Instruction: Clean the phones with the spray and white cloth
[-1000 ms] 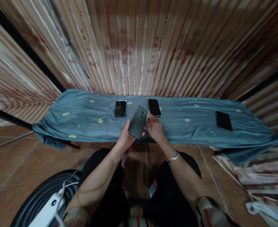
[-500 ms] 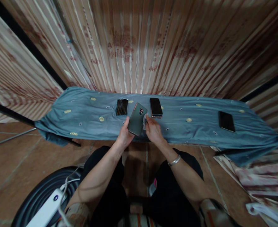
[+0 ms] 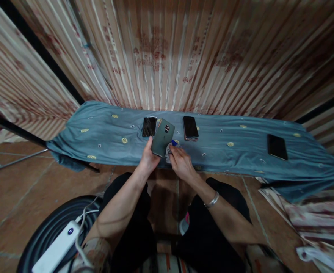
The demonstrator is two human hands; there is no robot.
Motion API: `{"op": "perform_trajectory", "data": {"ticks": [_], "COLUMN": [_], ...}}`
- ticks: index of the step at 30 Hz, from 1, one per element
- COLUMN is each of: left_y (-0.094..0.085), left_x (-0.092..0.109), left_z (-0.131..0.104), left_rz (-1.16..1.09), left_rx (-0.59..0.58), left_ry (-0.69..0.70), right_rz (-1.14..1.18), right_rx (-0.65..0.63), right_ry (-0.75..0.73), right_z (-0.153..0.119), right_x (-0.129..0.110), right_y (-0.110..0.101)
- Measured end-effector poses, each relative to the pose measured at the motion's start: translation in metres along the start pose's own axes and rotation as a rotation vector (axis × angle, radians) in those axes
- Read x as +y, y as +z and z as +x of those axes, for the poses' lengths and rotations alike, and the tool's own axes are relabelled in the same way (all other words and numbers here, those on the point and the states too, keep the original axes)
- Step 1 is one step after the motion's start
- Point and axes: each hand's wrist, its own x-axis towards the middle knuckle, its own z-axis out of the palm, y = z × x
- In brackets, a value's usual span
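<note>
My left hand (image 3: 149, 157) is closed round the lower left side of a dark green smartphone (image 3: 163, 138), tilted with its back and camera lenses facing me. A crumpled grey and blue cloth (image 3: 168, 152) is pinched in my right hand (image 3: 181, 161), against the phone's lower right edge. Just beyond the left hand, a black phone with a marked screen (image 3: 149, 127) lies on the blue cloth cover (image 3: 121, 129). To the right of the held phone sits a small stack of phones (image 3: 190, 128). Farther right lies another dark phone (image 3: 277, 146).
Behind the covered narrow table hangs a striped curtain (image 3: 167, 57), with black poles (image 3: 38, 49) at the sides. On the floor at lower left, a white power strip (image 3: 57, 246) with cables rests on a black coiled hose-like thing (image 3: 36, 231).
My right hand has slid the cloth down along the phone's right edge, and more of the cloth's blue part shows. My left hand keeps its hold. The head view has shifted slightly.
</note>
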Motion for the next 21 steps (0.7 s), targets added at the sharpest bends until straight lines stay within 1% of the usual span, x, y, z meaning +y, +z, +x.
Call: {"op": "perform_trajectory", "data": {"ticks": [3, 6, 11, 17, 21], "left_y": [-0.002, -0.001, 0.002, 0.005, 0.004], "left_x": [0.002, 0.005, 0.007, -0.001, -0.006], "left_z": [0.002, 0.0, -0.004, -0.005, -0.004], "left_rz": [-0.002, 0.025, 0.038, 0.053, 0.04], "left_rx": [0.012, 0.037, 0.023, 0.051, 0.031], "left_ry": [0.006, 0.006, -0.02, -0.101, -0.109], "right_rz": [-0.016, -0.045, -0.062, -0.062, -0.058], "right_rx": [-0.025, -0.025, -0.006, 0.003, 0.002], "right_ry": [-0.043, -0.091, -0.149, -0.183, -0.198], "right_z": [-0.003, -0.005, -0.003, 0.002, 0.006], "right_x": [-0.005, -0.009, -0.012, -0.018, -0.022], "right_y": [-0.003, -0.005, -0.008, -0.009, -0.007]}}
